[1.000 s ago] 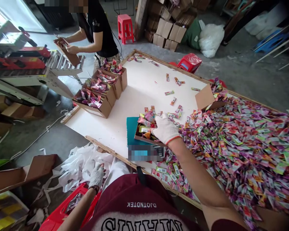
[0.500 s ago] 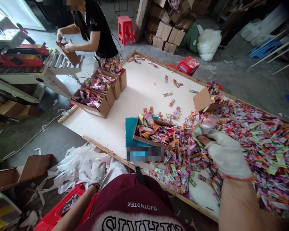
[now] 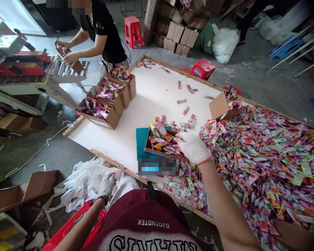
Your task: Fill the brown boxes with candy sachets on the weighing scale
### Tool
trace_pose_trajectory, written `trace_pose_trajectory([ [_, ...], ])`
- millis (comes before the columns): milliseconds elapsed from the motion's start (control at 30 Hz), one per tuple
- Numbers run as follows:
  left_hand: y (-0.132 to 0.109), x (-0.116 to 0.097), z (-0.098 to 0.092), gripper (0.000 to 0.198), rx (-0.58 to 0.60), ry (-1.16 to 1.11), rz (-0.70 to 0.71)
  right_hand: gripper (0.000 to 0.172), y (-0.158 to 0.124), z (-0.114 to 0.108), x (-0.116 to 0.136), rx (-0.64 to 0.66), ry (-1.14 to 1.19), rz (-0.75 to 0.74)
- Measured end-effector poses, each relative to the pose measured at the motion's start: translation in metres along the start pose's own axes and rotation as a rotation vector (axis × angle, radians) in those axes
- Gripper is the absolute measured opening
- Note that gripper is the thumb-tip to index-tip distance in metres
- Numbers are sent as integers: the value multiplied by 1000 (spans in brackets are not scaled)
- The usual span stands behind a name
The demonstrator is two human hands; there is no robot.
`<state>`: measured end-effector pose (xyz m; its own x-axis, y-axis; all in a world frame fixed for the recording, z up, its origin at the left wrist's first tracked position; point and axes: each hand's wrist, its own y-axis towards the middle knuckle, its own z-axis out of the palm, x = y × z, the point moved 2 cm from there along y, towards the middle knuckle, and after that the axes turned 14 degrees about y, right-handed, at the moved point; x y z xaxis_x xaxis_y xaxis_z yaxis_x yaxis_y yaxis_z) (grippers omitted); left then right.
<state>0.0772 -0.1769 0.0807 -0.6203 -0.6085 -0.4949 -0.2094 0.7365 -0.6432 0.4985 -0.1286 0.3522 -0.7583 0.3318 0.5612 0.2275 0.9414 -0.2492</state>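
My right hand [image 3: 193, 146], in a whitish glove, is at the right end of a small open carton [image 3: 157, 152] filled with candy-like sachets [image 3: 162, 141]. Its fingers stretch out over the sachets with thumb and fingers apart, and I see nothing clearly held. The carton sits on the teal plate of a scale [image 3: 141, 143], whose display is blurred out. Low beside my left thigh rests my left hand [image 3: 107, 184], in a knitted glove with bare fingertips. Its fingers are loosely curled, with nothing visible in them, near white plastic strips [image 3: 81, 184].
A large heap of sachets [image 3: 264, 150] covers the right of the wood-edged table [image 3: 146, 101]. Filled cartons [image 3: 112, 116] stand at its far left, and a tilted carton [image 3: 219, 106] lies by the heap. Beyond, a co-worker [image 3: 107, 38] handles a carton at a roller conveyor [image 3: 56, 69].
My right hand has moved left from above the heap, where it held sachets, to the carton on the scale. My left hand stays put. The co-worker's hands and carton have shifted slightly left.
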Motion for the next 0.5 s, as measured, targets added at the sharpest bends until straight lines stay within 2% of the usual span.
trace_pose_trajectory([
  [133, -3, 11, -2, 42, -17, -86, -39, 32, 38, 38, 20, 90, -76, -9],
  [233, -9, 23, -1, 41, -32, -128, -77, 33, 39, 43, 18, 79, -28, -93],
  [333, -17, 30, 2, 37, -33, -132, -104, 36, 24, 24, 3, 31, 52, -131],
  [433, -19, 26, 5, 32, -17, -98, -96, 37, -6, -15, -27, -106, 185, -86],
  [500, -15, 18, 5, 33, -5, -63, -75, 33, -33, -44, -55, -171, 174, -12],
])
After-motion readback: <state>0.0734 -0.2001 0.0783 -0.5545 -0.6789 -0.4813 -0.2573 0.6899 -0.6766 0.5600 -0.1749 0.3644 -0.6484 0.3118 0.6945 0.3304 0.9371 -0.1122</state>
